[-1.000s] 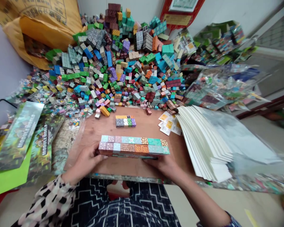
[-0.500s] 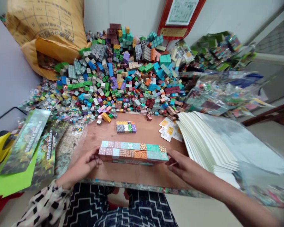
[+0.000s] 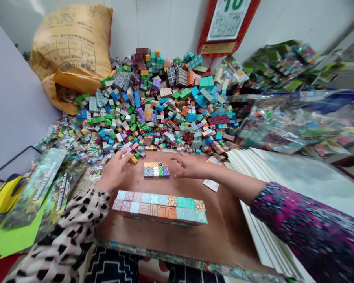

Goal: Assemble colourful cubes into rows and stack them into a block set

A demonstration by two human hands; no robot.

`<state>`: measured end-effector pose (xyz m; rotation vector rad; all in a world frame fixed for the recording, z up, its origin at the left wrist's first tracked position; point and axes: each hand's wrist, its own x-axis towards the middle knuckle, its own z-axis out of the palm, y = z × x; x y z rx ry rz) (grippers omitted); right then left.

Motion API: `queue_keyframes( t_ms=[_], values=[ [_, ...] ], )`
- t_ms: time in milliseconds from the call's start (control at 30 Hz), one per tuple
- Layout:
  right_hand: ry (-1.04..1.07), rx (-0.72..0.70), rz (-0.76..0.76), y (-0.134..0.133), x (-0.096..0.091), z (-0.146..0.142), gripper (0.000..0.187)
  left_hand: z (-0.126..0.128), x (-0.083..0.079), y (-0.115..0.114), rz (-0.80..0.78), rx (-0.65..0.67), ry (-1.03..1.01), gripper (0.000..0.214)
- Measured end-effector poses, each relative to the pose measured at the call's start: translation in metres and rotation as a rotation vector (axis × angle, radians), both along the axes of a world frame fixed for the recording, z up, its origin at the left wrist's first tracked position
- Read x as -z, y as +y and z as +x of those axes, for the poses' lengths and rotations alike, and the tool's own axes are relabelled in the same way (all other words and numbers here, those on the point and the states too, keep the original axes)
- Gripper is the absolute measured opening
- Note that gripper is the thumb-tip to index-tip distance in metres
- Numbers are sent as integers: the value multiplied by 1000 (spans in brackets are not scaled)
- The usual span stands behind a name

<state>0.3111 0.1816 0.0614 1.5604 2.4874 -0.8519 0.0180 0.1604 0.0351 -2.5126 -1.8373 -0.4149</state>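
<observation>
On the brown board [image 3: 224, 230] in the head view, a small cluster of printed blocks [image 3: 156, 170] sits near the far edge, flanked by both hands. The left hand [image 3: 115, 171] lies at the cluster's nine o'clock, open with fingers loosely spread and gripping nothing; its fingertips reach toward an orange block [image 3: 133, 159] at the board's edge. The right hand [image 3: 188, 166] hovers at three o'clock, also open and empty, palm down, just beside the cluster without clearly touching it. At six o'clock from the cluster, nearer the person, lies a long slab of joined blocks [image 3: 161, 206], apart from both hands. At twelve o'clock rises a big heap of loose blocks [image 3: 165, 102], with a yellow sack [image 3: 70, 51] at its ten o'clock. A stack of white sheets [image 3: 244, 163] lies at the board's three o'clock.
</observation>
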Motion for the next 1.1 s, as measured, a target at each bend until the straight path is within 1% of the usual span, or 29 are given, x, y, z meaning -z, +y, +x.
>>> queue_keyframes(
  t_ms=[33, 100, 200, 267, 300, 400, 500, 600, 667, 733, 800, 867, 967, 1033, 1100],
  values=[
    [-22, -13, 38, 4, 2, -8, 80, 2, 0, 8, 6, 20, 121, 43],
    [-59, -50, 105, 12, 10, -21, 84, 4, -2, 22, 0, 70, 329, 44],
    [-66, -121, 177, 23, 27, -37, 82, 7, -5, 34, -18, 135, 513, 38],
    [-55, -156, 205, 27, 37, -45, 75, 8, -8, 38, -14, 179, 536, 35],
    [-49, -172, 215, 28, 41, -48, 68, 9, -9, 39, -9, 202, 527, 34],
    [-24, -201, 239, 26, 46, -54, 48, 11, -12, 35, -35, 232, 468, 28],
    [-17, -213, 247, 21, 47, -55, 41, 13, -9, 25, -151, 138, 325, 26],
    [-25, -214, 240, 17, 48, -52, 43, 14, -1, 17, -289, 43, 53, 27],
    [-22, -208, 233, 15, 50, -50, 46, 15, 4, 13, -397, 31, -140, 28],
    [-13, -203, 217, 13, 51, -49, 48, 17, 7, 12, -542, 43, -352, 30],
    [-5, -199, 194, 10, 49, -49, 50, 20, 5, 12, -698, 47, -570, 36],
    [0, -194, 173, 8, 46, -51, 49, 23, 2, 12, -823, 35, -725, 45],
    [-10, -180, 152, 4, 37, -56, 44, 23, 2, 11, -941, 6, -824, 55],
    [-21, -178, 141, 3, 32, -58, 42, 22, 6, 11, -977, -32, -869, 60],
    [-29, -180, 130, 3, 29, -59, 44, 20, 12, 11, -984, -72, -908, 64]
  ],
)
